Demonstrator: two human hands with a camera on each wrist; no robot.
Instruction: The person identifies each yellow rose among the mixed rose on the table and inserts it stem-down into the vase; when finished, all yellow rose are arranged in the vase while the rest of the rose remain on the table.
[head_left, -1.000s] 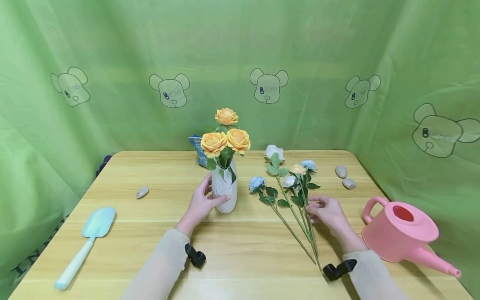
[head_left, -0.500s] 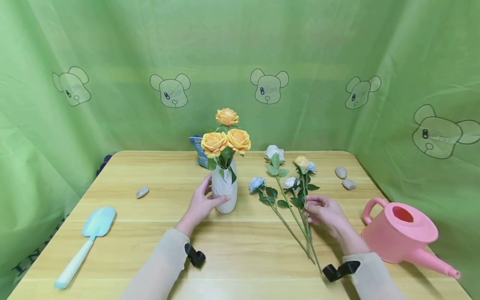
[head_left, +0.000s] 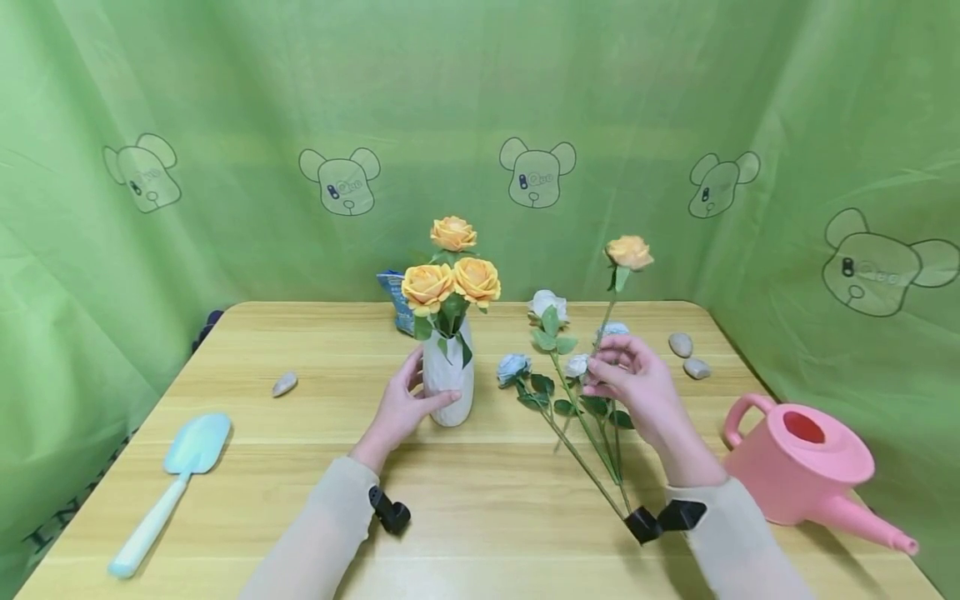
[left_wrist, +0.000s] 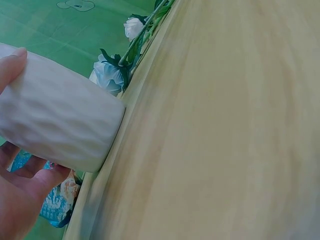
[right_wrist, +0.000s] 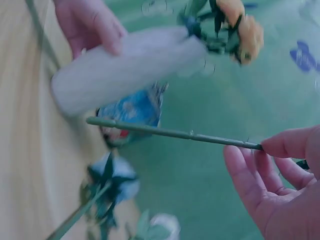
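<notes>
My left hand (head_left: pixel 405 406) grips a white textured vase (head_left: pixel 448 383) standing on the table, thumb across its front. Several yellow-orange roses (head_left: pixel 453 283) stand in the vase. My right hand (head_left: pixel 633 379) pinches the green stem (right_wrist: pixel 175 133) of another orange rose (head_left: pixel 630 252) between thumb and fingers and holds it up off the table. In the right wrist view the stem's lower end points toward the vase. Below that hand lie loose flowers: a blue rose (head_left: pixel 514 367), a white rose (head_left: pixel 549 305) and others, partly hidden behind the hand.
A pink watering can (head_left: pixel 802 458) stands at the right, with two stones (head_left: pixel 682 344) behind it. At the left lie a light blue trowel (head_left: pixel 197 446) and one stone (head_left: pixel 285 384). A blue packet (head_left: pixel 397 300) sits behind the vase. Green curtains surround the wooden table.
My right hand has lifted the orange rose up from among the loose flowers, its bloom rising above the table's back edge. My left hand stays on the vase.
</notes>
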